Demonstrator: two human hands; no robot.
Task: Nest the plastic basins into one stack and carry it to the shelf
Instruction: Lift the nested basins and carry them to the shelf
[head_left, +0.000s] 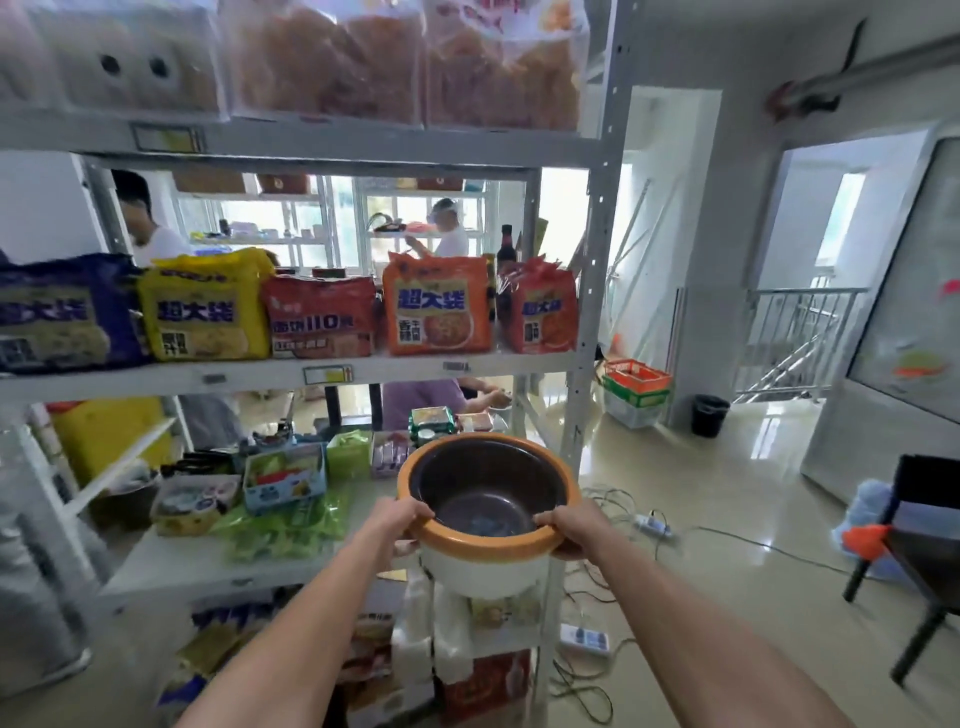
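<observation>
Nested basin stack (488, 512) betw. both hands, over front edge of shelf (197, 564): dark brown inner basin, orange-rimmed one, white outer, so 3 by visible colours, though more may hide inside. Round, no long axis; mouth up, tipped slightly toward camera. Left hand (402, 519) and right hand (569, 522) each clamped on orange rim, thumbs over top, fingers under.

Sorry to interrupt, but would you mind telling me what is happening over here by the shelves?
A person is holding a stack of nested basins with both hands, the left hand and right hand gripping opposite sides of the orange rim. The stack is held in the air at the right end of the metal shelf, level with a lower tier already crowded with snack packs. It is not yet set down.
</observation>
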